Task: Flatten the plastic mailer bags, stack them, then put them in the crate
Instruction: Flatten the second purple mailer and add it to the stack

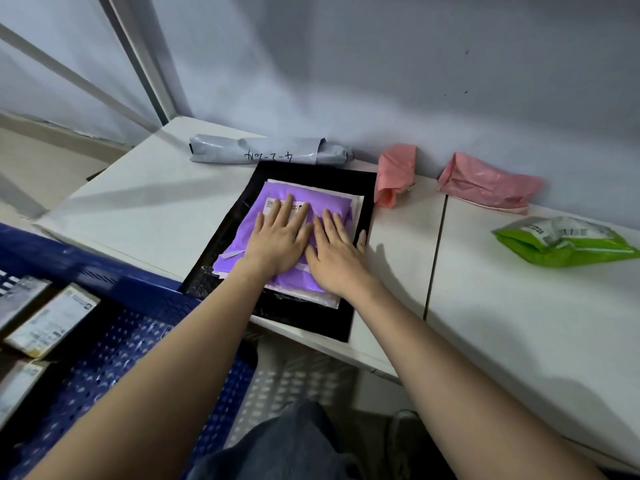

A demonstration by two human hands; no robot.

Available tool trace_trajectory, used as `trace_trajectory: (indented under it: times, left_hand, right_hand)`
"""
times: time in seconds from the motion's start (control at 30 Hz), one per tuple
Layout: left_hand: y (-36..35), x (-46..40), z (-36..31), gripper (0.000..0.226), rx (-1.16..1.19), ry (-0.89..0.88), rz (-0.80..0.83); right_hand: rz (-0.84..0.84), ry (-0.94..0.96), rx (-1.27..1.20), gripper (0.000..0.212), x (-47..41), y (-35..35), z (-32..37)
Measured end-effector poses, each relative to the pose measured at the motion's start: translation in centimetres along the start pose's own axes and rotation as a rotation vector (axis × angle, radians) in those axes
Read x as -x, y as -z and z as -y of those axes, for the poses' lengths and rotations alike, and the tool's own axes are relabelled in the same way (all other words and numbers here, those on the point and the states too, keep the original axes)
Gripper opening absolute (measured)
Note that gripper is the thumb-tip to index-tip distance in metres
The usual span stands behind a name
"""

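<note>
A purple mailer bag lies on top of a stack: a pale pink-white mailer under it and a large black mailer at the bottom, on the white table. My left hand and my right hand press flat on the purple bag side by side, fingers straight. A rolled grey mailer lies by the wall. Two crumpled pink bags and a green bag lie to the right. The blue crate stands at the lower left.
The crate holds several labelled cardboard parcels. A grey wall runs behind the table. A seam splits the tabletop right of the stack. My knee and the floor show below the table edge.
</note>
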State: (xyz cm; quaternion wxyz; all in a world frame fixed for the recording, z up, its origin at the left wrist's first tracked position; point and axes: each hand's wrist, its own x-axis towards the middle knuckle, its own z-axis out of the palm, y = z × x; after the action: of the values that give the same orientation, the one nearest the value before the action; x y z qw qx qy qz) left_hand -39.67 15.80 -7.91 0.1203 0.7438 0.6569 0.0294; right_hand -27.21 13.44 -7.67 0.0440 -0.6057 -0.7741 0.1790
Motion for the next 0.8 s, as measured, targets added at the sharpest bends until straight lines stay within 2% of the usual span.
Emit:
trace_trajectory:
  times: [0.17,0.57,0.8]
  left_hand:
    - [-1.0,0.2,-0.2,0.05,0.051,0.011,-0.072]
    - [-1.1,-0.1,-0.1,0.05,0.158,0.027,-0.016]
    - [-0.9,-0.2,-0.3,0.051,0.121,0.039,0.005]
  right_hand:
    - [0.04,-0.009,-0.046,0.059,-0.1,-0.9,-0.5]
    - [0.122,-0.013,-0.052,0.059,-0.3,-0.5,-0.6]
    - [0.183,-0.028,-0.054,0.06,-0.5,-0.2,-0.5]
